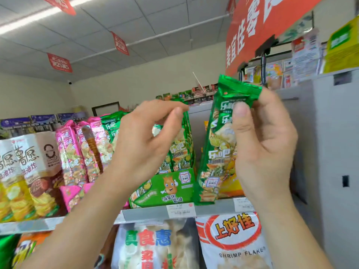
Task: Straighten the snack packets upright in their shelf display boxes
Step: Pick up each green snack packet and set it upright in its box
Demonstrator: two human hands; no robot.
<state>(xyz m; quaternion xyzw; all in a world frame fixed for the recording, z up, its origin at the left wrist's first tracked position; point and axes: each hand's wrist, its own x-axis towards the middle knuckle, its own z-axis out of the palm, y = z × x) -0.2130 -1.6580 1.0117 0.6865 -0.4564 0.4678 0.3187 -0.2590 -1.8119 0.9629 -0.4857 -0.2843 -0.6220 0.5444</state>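
Our right grip (262, 136) clasped a long green packet (215, 152) near its crimped top, thumb on the front. The shiny packet leaned a little, its lower end at the shelf (147, 212) edge, beside the green display box (171, 187). Our left grip (143, 136) curled by the boxed packets (180, 148); we could not tell if it held one.

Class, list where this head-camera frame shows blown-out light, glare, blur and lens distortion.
Head view: the ceiling strip light is blown out; the foil top of the green packet in the right hand glints; the yellow box top right is smeared; the shelf edge looks slanted through the wide lens.
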